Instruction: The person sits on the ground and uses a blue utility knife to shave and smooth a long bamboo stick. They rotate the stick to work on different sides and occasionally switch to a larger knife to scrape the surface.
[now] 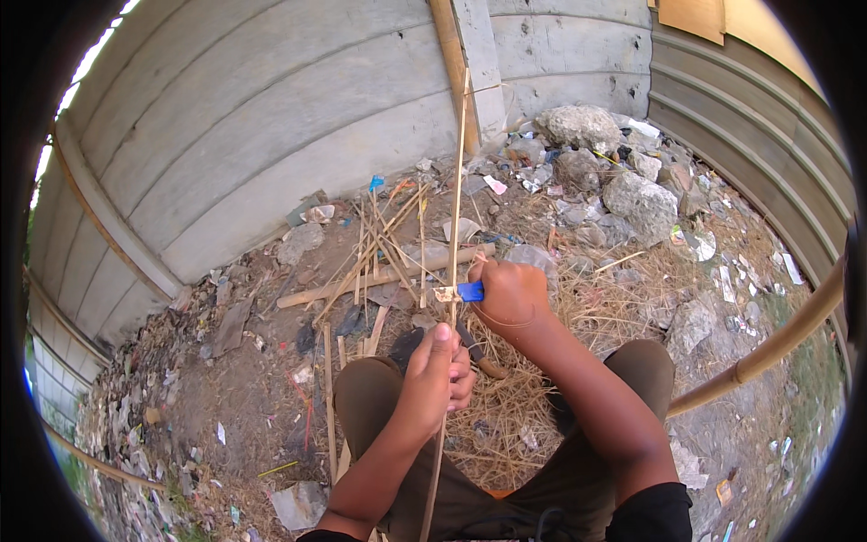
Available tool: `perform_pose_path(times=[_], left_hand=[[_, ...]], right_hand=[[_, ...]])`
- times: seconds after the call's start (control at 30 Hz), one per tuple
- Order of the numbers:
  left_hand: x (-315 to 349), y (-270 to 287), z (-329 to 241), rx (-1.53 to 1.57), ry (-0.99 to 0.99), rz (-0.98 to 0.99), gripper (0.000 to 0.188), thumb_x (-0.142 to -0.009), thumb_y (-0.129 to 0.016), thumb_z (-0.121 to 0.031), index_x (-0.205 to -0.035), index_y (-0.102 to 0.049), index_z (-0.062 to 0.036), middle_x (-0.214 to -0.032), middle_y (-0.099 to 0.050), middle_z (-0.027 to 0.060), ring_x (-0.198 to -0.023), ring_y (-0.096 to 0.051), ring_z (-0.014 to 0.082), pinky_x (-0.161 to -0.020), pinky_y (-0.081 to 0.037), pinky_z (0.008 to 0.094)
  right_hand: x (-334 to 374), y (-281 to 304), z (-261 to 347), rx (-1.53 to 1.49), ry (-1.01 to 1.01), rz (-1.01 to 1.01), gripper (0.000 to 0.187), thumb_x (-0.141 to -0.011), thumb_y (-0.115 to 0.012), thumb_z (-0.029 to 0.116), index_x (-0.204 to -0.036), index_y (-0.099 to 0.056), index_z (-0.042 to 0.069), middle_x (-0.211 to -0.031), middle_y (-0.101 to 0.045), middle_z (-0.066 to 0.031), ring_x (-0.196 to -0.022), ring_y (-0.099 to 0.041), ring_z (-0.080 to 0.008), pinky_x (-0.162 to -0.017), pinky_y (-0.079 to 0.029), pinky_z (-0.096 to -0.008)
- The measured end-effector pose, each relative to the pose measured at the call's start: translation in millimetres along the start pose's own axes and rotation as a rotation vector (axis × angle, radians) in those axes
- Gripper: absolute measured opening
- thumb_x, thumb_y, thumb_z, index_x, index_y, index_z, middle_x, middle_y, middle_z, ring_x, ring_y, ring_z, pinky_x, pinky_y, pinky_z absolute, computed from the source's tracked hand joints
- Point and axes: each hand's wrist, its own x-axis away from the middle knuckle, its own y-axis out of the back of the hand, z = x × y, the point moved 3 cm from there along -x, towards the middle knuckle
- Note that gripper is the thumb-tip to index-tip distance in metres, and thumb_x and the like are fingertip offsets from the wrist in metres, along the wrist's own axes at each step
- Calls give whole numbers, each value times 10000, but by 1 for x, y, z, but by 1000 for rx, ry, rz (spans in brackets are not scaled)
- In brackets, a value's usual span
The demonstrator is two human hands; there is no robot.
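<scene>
A long thin bamboo strip stands upright in front of me, its lower end running down between my thighs. My left hand is closed round the strip, thumb pointing up along it. Just above, my right hand grips a blue-handled knife, whose short pale working end lies across the strip. The blade's edge cannot be made out. Beneath my hands, between my knees, lies a dark object with a brown handle-like end, partly hidden.
Loose bamboo sticks lie crossed ahead over a thicker pole. Straw-like shavings cover the ground between my legs. Large rocks and litter lie far right, before concrete and corrugated walls. A bamboo pole slants at right.
</scene>
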Motion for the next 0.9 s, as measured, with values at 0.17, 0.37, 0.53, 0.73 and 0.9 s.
perform_pose_path(times=[0.17,0.37,0.53,0.73,0.9], left_hand=[[3,-17,6,-68,24,23,377,-1074,-338,-499,-950,-376,-145,-678,-335,-36,-462,-262,43,-375,-232,207],[4,-20,8,-201,48,112,367,-1071,-345,-499,-957,-351,-150,-672,-326,-30,-473,-273,40,-391,-247,208],[8,-26,3,-182,128,138,352,-1073,-338,-494,-960,-342,-161,-679,-318,-29,-478,-273,40,-407,-257,206],[19,-33,8,-183,211,207,321,-1079,-334,-476,-1026,-369,-161,-686,-324,-26,-482,-286,48,-422,-283,226],[41,-32,22,-298,241,278,288,-1095,-310,-422,-1073,-366,-140,-691,-331,-14,-483,-297,52,-428,-295,226]], right_hand=[[-22,12,-33,42,-225,31,358,-947,-576,280,-693,-644,37,-598,-616,-187,-539,-620,-399,-520,-499,-490],[-33,23,-57,100,-310,-42,407,-974,-530,276,-676,-665,34,-601,-630,-199,-538,-635,-405,-518,-510,-489],[-40,30,-69,179,-358,-42,430,-991,-493,272,-685,-672,28,-609,-642,-196,-561,-653,-407,-538,-524,-483],[-51,49,-99,172,-488,-92,350,-956,-543,279,-746,-711,55,-684,-659,-216,-653,-652,-435,-602,-523,-506],[-45,68,-139,238,-671,-39,213,-878,-580,218,-906,-759,104,-866,-731,-174,-820,-725,-369,-723,-570,-454]])
